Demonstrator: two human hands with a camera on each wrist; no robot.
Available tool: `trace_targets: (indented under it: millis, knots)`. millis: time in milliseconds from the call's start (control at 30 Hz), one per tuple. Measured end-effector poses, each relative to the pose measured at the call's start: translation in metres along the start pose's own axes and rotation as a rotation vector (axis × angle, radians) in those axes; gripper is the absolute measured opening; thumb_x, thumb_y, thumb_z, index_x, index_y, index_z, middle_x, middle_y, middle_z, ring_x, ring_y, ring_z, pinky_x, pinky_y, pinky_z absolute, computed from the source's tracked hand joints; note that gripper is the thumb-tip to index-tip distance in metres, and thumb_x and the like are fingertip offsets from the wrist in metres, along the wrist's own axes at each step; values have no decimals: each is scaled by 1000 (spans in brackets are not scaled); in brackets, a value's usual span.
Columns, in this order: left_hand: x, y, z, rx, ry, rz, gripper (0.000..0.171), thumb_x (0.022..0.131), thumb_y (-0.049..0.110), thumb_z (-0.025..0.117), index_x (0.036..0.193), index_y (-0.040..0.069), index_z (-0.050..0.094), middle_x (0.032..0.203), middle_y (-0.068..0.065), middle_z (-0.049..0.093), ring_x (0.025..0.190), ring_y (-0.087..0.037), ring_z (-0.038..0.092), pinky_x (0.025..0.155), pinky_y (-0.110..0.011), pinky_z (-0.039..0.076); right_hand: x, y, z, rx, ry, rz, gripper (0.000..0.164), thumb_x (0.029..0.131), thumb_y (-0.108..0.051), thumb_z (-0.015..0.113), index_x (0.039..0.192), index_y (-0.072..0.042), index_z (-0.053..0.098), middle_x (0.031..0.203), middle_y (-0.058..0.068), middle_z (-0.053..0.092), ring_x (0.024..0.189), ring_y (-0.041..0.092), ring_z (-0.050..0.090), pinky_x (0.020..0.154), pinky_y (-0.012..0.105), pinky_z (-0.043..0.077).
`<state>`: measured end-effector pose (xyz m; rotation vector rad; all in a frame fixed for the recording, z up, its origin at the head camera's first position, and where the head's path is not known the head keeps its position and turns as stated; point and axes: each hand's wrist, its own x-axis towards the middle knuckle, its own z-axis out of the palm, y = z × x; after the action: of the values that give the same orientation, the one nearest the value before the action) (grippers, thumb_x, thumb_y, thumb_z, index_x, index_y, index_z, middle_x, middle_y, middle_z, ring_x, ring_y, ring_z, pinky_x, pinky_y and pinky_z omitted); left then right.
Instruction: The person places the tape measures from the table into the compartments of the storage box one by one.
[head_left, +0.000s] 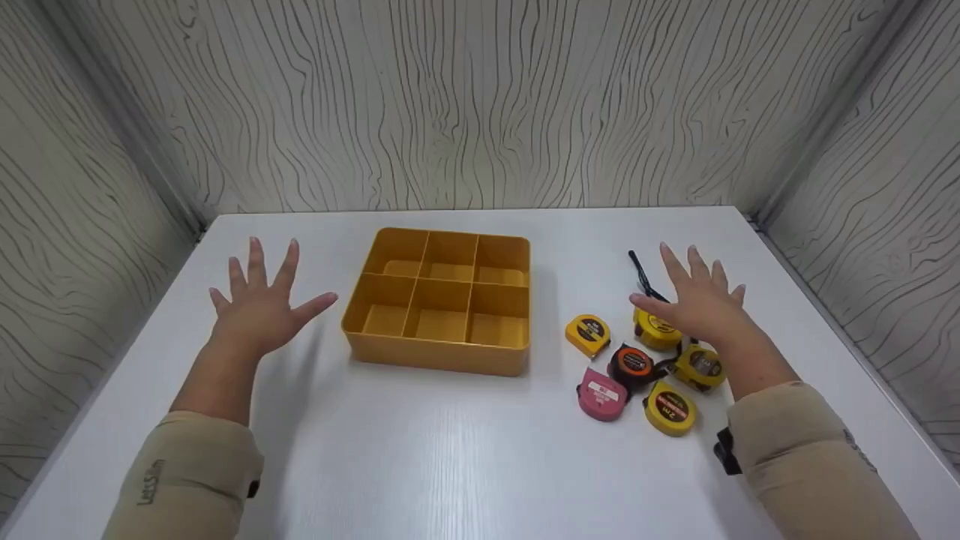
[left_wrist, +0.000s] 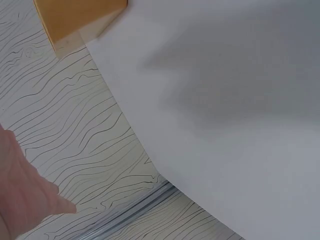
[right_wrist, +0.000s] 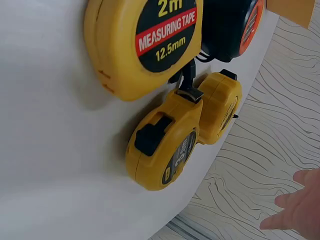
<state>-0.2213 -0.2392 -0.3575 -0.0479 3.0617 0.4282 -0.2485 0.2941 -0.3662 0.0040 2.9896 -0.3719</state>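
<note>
My left hand (head_left: 259, 315) hovers over the table left of a mustard-yellow divided box (head_left: 439, 360), fingers spread and holding nothing. On the right, my right hand (head_left: 705, 307) is spread over a group of tape measures, also with nothing in its grasp. Closest beneath it are a yellow tape measure (head_left: 655, 332) with a black strap (head_left: 638, 268) and another yellow tape measure (head_left: 701, 367). Around these lie a small yellow tape measure (head_left: 587, 334), a black and orange one (head_left: 631, 364), a pink tape measure (head_left: 602, 395) and a yellow 2m tape measure (right_wrist: 145, 47).
Six compartments divide the box, their bare floors visible. The white table (head_left: 420, 465) ends at a wood-grain back panel (head_left: 465, 105), with similar panels on the left (head_left: 52, 225) and right (head_left: 900, 210).
</note>
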Motion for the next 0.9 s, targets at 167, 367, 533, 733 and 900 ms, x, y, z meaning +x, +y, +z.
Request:
trace_targets:
  millis: [167, 367, 533, 733, 900]
  knots:
    - [2, 1, 2, -103, 4, -16, 100, 72, 81, 34, 143, 31, -16, 143, -14, -34, 127, -45, -27, 92, -71, -11, 2, -6, 3, 52, -3, -10, 105, 73, -80, 38, 146, -22, -12, 147, 26, -12, 129, 53, -10, 93, 72, -6]
    - [3, 2, 5, -252, 3, -62, 102, 72, 81, 36, 142, 32, -19, 145, -12, -33, 131, -43, -22, 96, -70, 1, 6, -14, 5, 205, -30, -4, 103, 75, -77, 38, 145, -24, -15, 149, 23, -12, 132, 49, -8, 96, 71, 4]
    - [4, 3, 9, -406, 18, -75, 101, 73, 77, 41, 141, 35, -20, 148, -10, -27, 134, -41, -16, 95, -71, 10, 8, -22, 11, 359, -41, 5, 101, 76, -76, 39, 144, -27, -16, 150, 21, -11, 134, 47, -5, 99, 69, 7]
    - [4, 4, 13, -528, 24, -68, 99, 75, 76, 42, 140, 37, -21, 150, -9, -21, 136, -39, -10, 101, -66, 8, 9, -33, 21, 541, -21, -4, 99, 77, -72, 45, 146, -27, -12, 151, 17, -8, 136, 43, -2, 103, 65, 6]
    - [5, 5, 18, -606, 0, -77, 101, 74, 77, 43, 141, 35, -21, 151, -8, -17, 137, -36, -9, 104, -63, 7, 9, -42, 32, 705, -17, -9, 99, 76, -70, 49, 145, -31, -10, 153, 11, -2, 137, 38, 6, 105, 61, 12]
